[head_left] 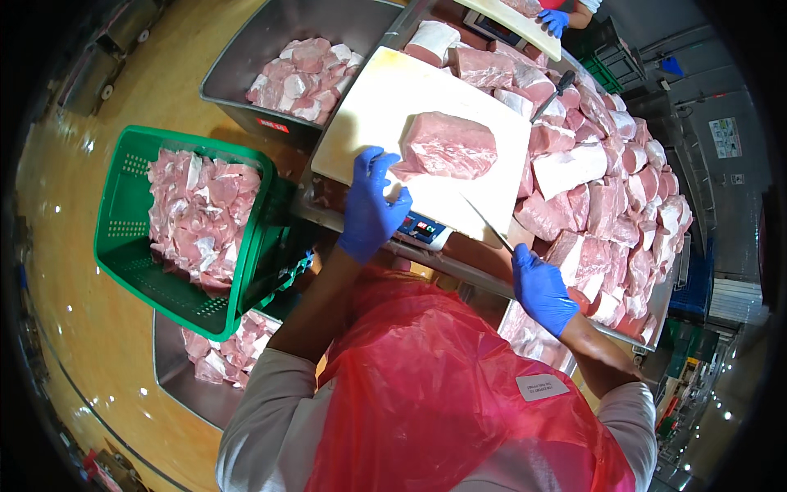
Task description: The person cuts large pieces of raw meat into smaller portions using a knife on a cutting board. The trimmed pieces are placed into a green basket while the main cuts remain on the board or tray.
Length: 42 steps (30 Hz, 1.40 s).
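Holding nothing that shows with the left hand [373, 205]: blue-gloved, fingers parted and bent, thumb apart, above the near-left part of the white cutting board [385, 90]. Close beside the left end of the pink meat piece [451, 148]; cannot tell whether touching it. Near the board's middle, resting flat, the meat piece itself. Just below it, slanting in from the near right, the knife [492, 225], tip over the board, handle wrapped firmly by the right hand [541, 289].

For good work at this step, probably best to steady the meat piece from its left end, fingertips curled back, well out of the blade's line. Likely wise to draw the blade in long, light strokes, keeping it shallow and turning the meat piece rather than the wrist.

Now for edges and room. At far left, well apart from the board, the green crate [123, 238]; then the grey metal bin [238, 61], close against the board's left side. Under the near edge, the digital scale [422, 230]; best not to lean there. Bare board mostly left of and beyond the meat piece. On the right, crowding the board, the meat heap [602, 180], with a black-handled tool [566, 80] to avoid snagging.
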{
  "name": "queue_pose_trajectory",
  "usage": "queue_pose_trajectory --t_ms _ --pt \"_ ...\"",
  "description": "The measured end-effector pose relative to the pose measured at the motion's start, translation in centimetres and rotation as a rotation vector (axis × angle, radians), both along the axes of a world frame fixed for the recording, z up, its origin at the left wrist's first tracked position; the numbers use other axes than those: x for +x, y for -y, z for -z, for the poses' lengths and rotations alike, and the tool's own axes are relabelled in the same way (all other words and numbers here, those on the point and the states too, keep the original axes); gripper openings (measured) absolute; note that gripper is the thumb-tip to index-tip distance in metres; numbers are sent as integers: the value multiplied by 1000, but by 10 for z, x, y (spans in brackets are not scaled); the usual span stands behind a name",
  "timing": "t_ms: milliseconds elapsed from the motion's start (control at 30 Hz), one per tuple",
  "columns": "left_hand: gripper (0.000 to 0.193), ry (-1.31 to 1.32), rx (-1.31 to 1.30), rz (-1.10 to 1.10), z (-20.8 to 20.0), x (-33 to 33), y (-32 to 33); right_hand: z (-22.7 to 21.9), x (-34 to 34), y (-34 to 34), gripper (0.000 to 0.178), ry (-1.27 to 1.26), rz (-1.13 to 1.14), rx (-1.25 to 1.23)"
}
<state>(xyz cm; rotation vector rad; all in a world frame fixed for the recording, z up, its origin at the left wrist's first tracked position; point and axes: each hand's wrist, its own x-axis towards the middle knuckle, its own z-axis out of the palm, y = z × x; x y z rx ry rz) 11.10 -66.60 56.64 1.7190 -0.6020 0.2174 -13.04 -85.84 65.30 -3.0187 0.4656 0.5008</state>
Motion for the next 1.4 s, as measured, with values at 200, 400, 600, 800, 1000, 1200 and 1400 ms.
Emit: queue_pose_trajectory --t_ms 200,400,600,800,1000,1200,1400 --pt "18 105 152 233 22 7 5 7 63 -40 17 176 -25 107" --pt "20 231 136 172 37 4 12 28 127 -47 22 148 -100 155" --pt "24 246 111 91 40 14 6 40 147 -54 26 115 -56 152" --pt "28 206 -65 -313 7 69 -89 29 13 5 27 -75 0 56" --pt "49 -100 1286 -520 -23 105 -238 40 -15 7 11 539 337 433" --pt "40 224 266 22 -77 116 -110 19 62 -4 19 797 567 751" --pt "36 264 262 223 -57 134 -44 9 73 11 22 891 568 926"
